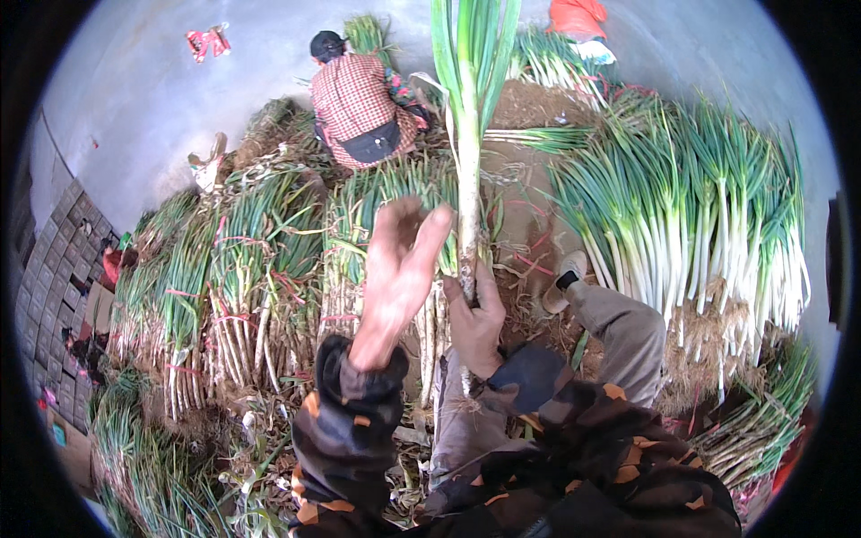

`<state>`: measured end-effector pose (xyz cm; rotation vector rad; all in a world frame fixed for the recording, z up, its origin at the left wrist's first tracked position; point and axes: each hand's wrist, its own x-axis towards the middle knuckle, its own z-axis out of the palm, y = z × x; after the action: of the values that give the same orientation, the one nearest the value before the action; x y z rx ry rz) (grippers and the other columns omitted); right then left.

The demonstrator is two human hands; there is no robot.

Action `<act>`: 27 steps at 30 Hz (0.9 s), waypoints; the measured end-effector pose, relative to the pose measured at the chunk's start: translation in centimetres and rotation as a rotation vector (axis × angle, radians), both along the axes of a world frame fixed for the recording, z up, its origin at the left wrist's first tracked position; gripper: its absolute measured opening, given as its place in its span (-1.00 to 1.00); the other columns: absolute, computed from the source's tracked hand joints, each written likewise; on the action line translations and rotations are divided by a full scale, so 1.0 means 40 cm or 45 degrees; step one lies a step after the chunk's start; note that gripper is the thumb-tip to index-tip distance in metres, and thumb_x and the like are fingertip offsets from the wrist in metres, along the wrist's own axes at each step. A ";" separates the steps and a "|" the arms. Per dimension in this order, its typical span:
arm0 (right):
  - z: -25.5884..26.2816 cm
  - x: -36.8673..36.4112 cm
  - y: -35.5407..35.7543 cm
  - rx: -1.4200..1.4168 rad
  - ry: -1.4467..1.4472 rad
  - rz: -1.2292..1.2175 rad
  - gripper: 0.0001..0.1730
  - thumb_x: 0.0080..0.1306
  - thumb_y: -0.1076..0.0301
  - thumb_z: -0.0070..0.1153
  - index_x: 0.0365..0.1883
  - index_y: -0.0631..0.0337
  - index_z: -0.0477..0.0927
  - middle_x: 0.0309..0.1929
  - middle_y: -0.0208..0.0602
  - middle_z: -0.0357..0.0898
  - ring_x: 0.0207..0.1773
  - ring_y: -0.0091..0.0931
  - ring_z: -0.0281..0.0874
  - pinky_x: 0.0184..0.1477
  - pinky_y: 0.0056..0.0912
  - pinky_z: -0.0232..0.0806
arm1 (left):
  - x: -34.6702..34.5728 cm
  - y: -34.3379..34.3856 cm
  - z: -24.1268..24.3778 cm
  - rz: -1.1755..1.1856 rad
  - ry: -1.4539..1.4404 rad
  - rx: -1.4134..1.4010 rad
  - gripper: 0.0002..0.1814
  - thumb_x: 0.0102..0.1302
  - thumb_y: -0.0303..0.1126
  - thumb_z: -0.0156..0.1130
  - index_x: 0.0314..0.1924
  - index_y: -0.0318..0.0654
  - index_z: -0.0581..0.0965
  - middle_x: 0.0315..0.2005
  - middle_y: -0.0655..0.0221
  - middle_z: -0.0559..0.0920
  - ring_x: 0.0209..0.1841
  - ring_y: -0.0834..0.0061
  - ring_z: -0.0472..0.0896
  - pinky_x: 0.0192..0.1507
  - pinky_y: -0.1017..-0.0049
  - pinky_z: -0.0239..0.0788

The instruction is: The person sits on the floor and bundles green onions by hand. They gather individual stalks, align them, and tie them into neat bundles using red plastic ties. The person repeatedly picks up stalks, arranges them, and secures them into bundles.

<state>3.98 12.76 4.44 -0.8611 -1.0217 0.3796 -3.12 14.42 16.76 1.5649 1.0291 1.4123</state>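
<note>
A large green onion (pixel 469 161) stands upright before me, its green leaves reaching past the top of the picture. My right hand (pixel 479 323) grips it low on the soil-stained white stem, thumb and fingers wrapped around. Its roots (pixel 469 403) hang below that hand, over my trouser leg. Just left of the stem is my left hand (pixel 403 269), slightly blurred, with thumb and fingers apart and nothing held. Behind it lies a row of unpeeled green onion bundles (pixel 249 282) tied with red strips.
Peeled white-stemmed green onions (pixel 672 222) are heaped at the right. A person (pixel 363 104) in a checked top crouches ahead, facing away. Loose husks (pixel 262 437) cover the floor at lower left. An orange-red bag (pixel 577 17) sits at the far end. Stacked blocks (pixel 50 289) line the left edge.
</note>
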 end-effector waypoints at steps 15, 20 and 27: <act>0.087 -0.035 0.041 -0.365 0.626 0.971 -0.28 0.33 0.07 0.02 0.28 0.38 0.14 -0.04 -0.14 0.42 0.00 -0.44 0.40 0.02 -0.33 0.28 | -0.144 -0.014 -0.202 0.591 0.973 0.671 -0.70 0.34 -0.37 0.13 0.02 -0.34 0.52 -0.34 0.13 0.59 -0.47 0.27 0.60 -0.49 0.33 0.50; -0.012 0.017 0.116 -0.575 1.011 0.806 -0.55 0.42 -0.04 -0.10 -0.04 0.20 0.42 -0.22 -0.26 0.51 -0.22 -0.43 0.50 -0.25 -0.23 0.41 | -0.101 -0.031 -0.332 0.442 1.041 0.780 -0.76 0.18 -0.45 0.21 -0.13 -0.28 0.53 -0.21 0.22 0.55 -0.36 0.25 0.62 -0.42 0.37 0.51; -0.048 0.075 0.153 -0.747 1.206 0.800 -0.53 0.42 -0.16 -0.21 -0.20 0.11 0.36 -0.33 -0.26 0.43 -0.30 -0.33 0.51 -0.28 -0.08 0.45 | -0.419 -0.083 -0.437 0.626 1.584 0.953 -0.86 0.18 -0.34 0.16 -0.51 -0.08 0.43 -0.58 0.47 0.38 -0.51 0.50 0.33 -0.45 0.41 0.18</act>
<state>6.96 18.87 2.53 -0.7076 -0.2403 1.5133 -19.87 11.08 -0.74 3.0788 1.7717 1.0694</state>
